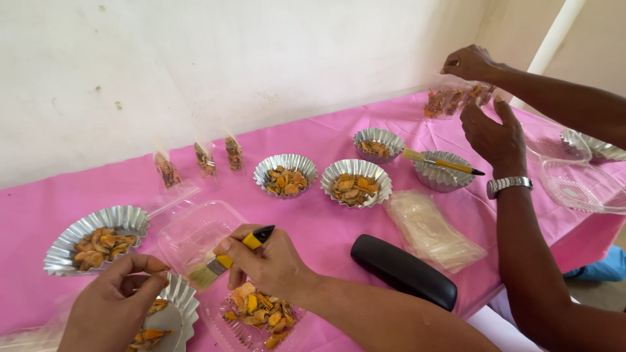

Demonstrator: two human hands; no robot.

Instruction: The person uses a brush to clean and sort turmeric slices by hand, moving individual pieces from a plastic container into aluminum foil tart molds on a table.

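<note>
Clamped around a yellow-handled brush [225, 261], the right hand [270, 261] hovers low centre over orange dried pieces [257, 313] in a clear tray [195, 231]. At lower left, the left hand [111, 306] pinches the rim of a fluted foil cup [173, 313] holding a few pieces.

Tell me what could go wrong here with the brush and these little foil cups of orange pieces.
The left hand tilts a foil cup at the table's near edge, so pieces might slide out onto the pink cloth. The right hand holds a yellow-handled brush low over a clear tray of orange pieces; a hard sweep could flick some away.
</note>
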